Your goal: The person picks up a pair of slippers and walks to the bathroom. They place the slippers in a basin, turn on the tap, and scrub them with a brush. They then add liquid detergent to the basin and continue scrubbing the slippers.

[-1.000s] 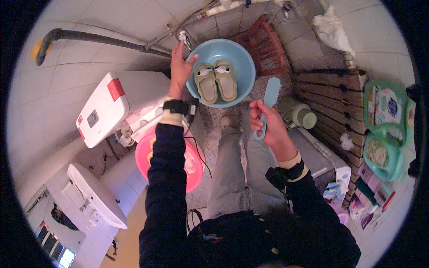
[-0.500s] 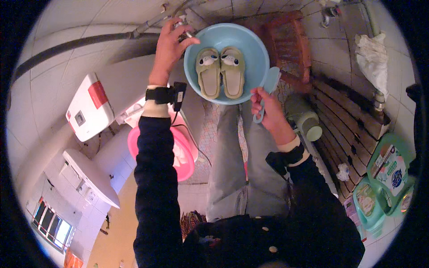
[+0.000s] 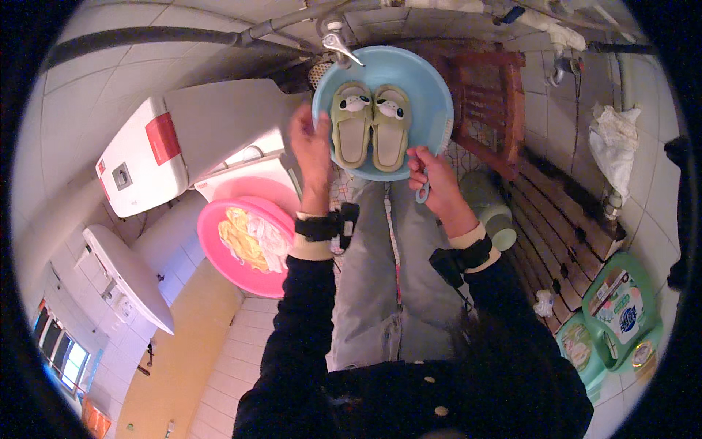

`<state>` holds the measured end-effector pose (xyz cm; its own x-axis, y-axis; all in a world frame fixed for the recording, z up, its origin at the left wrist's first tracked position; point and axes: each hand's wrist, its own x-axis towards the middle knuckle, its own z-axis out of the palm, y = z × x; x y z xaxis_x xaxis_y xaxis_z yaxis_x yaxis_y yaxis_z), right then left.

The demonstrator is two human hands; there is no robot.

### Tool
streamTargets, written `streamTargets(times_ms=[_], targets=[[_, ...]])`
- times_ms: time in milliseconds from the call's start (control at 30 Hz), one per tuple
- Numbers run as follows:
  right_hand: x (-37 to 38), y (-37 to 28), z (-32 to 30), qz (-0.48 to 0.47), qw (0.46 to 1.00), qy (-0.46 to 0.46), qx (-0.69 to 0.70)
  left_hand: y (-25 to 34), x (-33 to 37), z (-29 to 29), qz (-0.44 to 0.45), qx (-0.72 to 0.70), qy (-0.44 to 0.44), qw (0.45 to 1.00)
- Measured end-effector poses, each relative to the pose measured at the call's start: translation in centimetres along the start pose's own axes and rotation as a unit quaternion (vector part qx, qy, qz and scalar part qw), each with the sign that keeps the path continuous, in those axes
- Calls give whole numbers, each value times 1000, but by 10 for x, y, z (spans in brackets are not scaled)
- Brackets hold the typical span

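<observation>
A light-blue basin [image 3: 431, 80] holds a pair of green slippers, the left slipper [image 3: 351, 139] and the right slipper [image 3: 391, 143] side by side, each with a white dog-like figure on its strap. My left hand [image 3: 311, 150] is at the basin's left rim, slightly blurred, thumb apart from the fingers and nothing seen in it. By the near right rim, my right hand [image 3: 441, 186] grips a light-blue scrub brush [image 3: 422, 193]; its loop end shows below the fingers and its bristles stand near the rim. Above the basin's far left edge is a metal tap [image 3: 336, 42].
A pink basin [image 3: 252, 285] with yellow and pink cloth stands at left, near a white-and-red appliance [image 3: 142, 172]. To the right are a reddish wooden chair [image 3: 504, 110], a dark slatted bench [image 3: 548, 234], a green cylindrical container [image 3: 497, 223] and green detergent bottles [image 3: 621, 300].
My left hand has left the tap and come down to the basin's left rim. My right hand still holds the brush, now turned with its bristles showing. The view has shifted slightly.
</observation>
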<state>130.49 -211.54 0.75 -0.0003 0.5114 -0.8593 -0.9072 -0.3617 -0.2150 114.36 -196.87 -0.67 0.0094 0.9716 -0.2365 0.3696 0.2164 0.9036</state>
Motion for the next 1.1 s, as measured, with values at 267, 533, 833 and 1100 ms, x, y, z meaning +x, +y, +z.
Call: streamTargets(times_ms=[267,533,833,1100], targets=[[5,-35,58,-244,909,38,-337,-80,-76,24,-425,-477,-42,768],[33,-70,126,-427,785,0,-449,-78,-45,32,-441,-472,15,763],[56,-83,146,-551,495,78,-668,-121,-21,49,-432,-520,-36,736],[68,-78,155,-542,453,107,-699,-125,-10,58,-459,-564,-11,686]])
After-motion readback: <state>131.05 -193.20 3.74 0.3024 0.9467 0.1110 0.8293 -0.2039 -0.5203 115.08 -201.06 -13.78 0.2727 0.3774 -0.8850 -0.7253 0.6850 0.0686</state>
